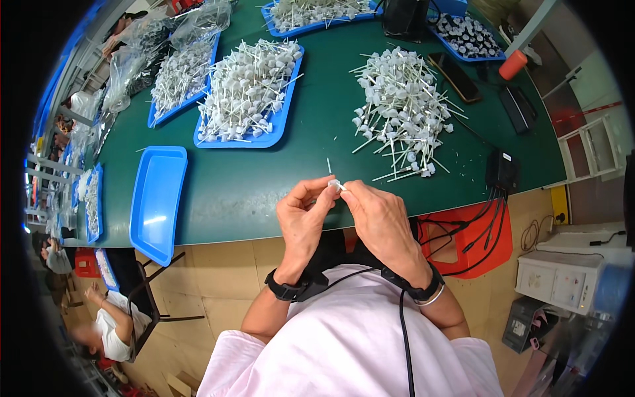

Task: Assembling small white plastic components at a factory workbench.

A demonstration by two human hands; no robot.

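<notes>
Small white plastic piece point(335, 184) pinched between both hands' fingers point(325, 196).

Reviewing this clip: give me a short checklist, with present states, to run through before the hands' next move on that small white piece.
1. Small white plastic piece pinched by both hands: ok.
2. Left hand fingertips on it: ok.
3. Right hand fingertips on it: ok.
4. Piece held above the green table edge: ok.
5. Loose pile of white stick parts close ahead: ok.
6. Empty blue plastic tray overhangs the edge: not ok.
</notes>
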